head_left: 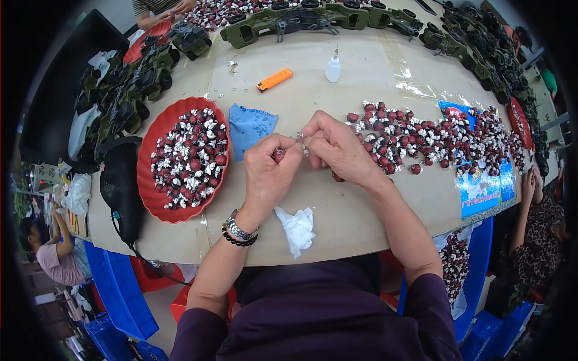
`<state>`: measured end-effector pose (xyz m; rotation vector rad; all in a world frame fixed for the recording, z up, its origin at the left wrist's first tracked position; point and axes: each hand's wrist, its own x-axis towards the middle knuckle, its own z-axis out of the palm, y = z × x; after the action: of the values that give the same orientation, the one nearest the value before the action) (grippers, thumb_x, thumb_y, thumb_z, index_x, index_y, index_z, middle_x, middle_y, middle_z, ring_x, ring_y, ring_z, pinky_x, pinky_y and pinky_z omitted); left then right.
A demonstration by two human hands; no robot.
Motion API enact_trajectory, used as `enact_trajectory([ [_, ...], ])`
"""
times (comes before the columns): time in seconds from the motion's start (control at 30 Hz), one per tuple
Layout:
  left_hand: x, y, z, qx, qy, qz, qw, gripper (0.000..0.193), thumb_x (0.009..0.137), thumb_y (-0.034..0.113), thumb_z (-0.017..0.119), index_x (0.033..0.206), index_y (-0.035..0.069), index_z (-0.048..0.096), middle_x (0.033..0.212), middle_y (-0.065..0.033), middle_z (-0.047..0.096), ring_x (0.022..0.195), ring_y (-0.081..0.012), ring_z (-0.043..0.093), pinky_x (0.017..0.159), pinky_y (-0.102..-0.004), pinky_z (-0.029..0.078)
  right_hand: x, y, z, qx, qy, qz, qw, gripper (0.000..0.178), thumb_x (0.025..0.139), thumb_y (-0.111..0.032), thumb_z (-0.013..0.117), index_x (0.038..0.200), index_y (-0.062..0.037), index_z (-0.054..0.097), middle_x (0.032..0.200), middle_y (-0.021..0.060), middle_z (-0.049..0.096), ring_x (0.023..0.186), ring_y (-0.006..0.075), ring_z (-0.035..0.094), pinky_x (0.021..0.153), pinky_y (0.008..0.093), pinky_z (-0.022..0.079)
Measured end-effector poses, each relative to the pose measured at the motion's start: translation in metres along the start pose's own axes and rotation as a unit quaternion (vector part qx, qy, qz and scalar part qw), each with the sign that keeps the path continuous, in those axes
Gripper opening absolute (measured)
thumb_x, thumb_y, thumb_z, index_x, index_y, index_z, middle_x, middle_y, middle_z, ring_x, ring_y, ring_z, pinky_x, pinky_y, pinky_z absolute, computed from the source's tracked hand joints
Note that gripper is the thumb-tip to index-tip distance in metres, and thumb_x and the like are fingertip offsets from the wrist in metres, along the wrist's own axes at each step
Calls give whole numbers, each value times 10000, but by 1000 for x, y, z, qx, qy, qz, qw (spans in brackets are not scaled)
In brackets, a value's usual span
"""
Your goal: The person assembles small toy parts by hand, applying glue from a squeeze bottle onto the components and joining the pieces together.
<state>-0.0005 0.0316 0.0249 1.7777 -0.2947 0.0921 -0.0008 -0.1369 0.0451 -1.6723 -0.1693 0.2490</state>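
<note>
My left hand (271, 165) and my right hand (342, 150) meet above the middle of the table, fingers closed in pinches. Between the left fingers shows part of a small dark-red piece (279, 155). A tiny shiny bit sits at the right fingertips; its kind is too small to tell. To the left, a red scalloped dish (144, 180) holds many small dark-red and white pieces (194, 163). A long heap of similar pieces (415, 141) spreads to the right of my right hand. A blue cloth pad (250, 126) lies just beyond my left hand.
An orange lighter (274, 80) and a small white needle-tipped bottle (332, 67) lie farther back. Crumpled white tissue (297, 230) rests near the front edge. Green toy vehicles (295, 21) line the table's far side. A black bag (120, 186) is left of the dish. Other people sit around.
</note>
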Motion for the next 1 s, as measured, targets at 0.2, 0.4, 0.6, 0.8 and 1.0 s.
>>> enact_trajectory([
  [0.2, 0, 0, 1, -10, -4, -8, 1000, 88, 822, 46, 644, 795, -37, 641, 632, 13, 520, 557, -25, 409, 486, -219, 336, 0, 2, 0, 2, -3, -6, 1000, 96, 879, -80, 490, 945, -13, 507, 653, 10, 548, 568, 39, 467, 510, 217, 374],
  [0.4, 0, -1, 0, -6, -2, -6, 1000, 91, 826, 42, 643, 786, -39, 635, 616, 25, 505, 552, -19, 393, 479, -217, 322, 0, 2, 0, 6, -6, -4, 1000, 92, 878, -85, 488, 937, -18, 509, 653, 10, 548, 565, 40, 462, 508, 216, 371],
  [0.6, -1, -1, 1, -4, -1, -12, 1000, 96, 828, 43, 642, 785, -43, 636, 609, 23, 514, 548, -18, 402, 477, -218, 324, 2, 5, -1, 31, -11, 21, 999, 88, 876, -81, 485, 934, -21, 513, 645, 11, 549, 553, 45, 454, 506, 215, 373],
  [0.8, -1, -1, 1, -3, 0, -20, 1000, 99, 826, 48, 647, 789, -43, 640, 599, 16, 524, 541, -19, 414, 476, -219, 333, 2, 6, 0, 34, -13, 25, 999, 86, 875, -80, 483, 932, -22, 512, 639, 12, 544, 548, 47, 449, 501, 216, 368],
  [1.0, -1, -3, 1, -1, 1, -19, 1000, 101, 825, 54, 653, 795, -42, 645, 598, 15, 526, 540, -19, 416, 477, -218, 337, 3, 7, 0, 41, -16, 32, 999, 84, 876, -82, 484, 931, -24, 511, 638, 14, 544, 546, 50, 447, 496, 216, 362],
])
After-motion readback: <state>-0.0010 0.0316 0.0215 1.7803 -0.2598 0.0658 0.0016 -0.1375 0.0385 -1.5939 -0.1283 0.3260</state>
